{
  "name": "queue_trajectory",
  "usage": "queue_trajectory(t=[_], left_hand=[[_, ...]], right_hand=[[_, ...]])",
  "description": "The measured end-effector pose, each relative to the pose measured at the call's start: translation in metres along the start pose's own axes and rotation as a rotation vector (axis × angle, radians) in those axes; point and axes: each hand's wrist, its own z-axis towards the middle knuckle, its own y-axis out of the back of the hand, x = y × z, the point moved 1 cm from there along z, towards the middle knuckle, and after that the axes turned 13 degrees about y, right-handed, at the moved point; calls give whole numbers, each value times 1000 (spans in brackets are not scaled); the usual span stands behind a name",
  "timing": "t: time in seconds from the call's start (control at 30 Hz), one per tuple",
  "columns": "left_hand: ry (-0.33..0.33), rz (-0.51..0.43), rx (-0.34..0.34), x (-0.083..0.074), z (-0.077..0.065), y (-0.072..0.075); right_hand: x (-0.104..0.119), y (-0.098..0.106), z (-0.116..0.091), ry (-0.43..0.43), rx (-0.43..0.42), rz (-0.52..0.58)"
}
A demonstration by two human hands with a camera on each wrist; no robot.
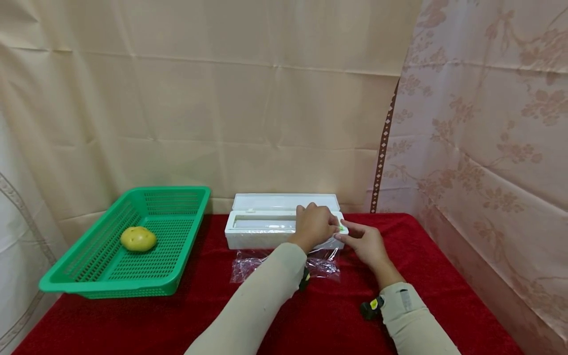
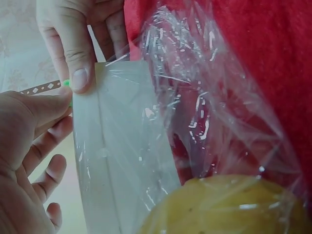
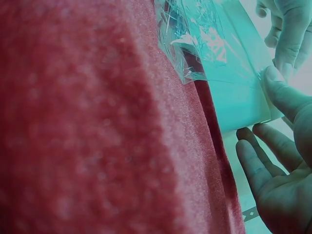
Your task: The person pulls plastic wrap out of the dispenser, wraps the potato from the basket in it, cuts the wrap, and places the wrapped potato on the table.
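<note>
your left hand (image 1: 314,226) pinches the green tab (image 1: 342,228) at the right end of the box (image 1: 254,241) on the tabletop (image 1: 437,278), so let your right hand (image 1: 367,245), gripping that end, brace it firmly.

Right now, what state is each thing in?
Box: open, lid raised behind it.
Wrap: pulled out over the box's front, crumpled.
Green tab: pinched, at the box's right end.
Basket: upright.
Basket potato: loose, unwrapped.
Second potato: at the wrap; whether covered unclear.
Left grip: pinching the tab.
Right grip: holding the box's end.

The box (image 1: 262,240) is white, the cloth (image 1: 328,315) red.
</note>
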Motion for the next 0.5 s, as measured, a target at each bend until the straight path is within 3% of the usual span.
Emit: queue_trajectory(t=[0.5], left_hand=[[-25, 63, -27, 2, 3, -1]], right_hand=[[-1, 0, -1, -12, -4, 1]])
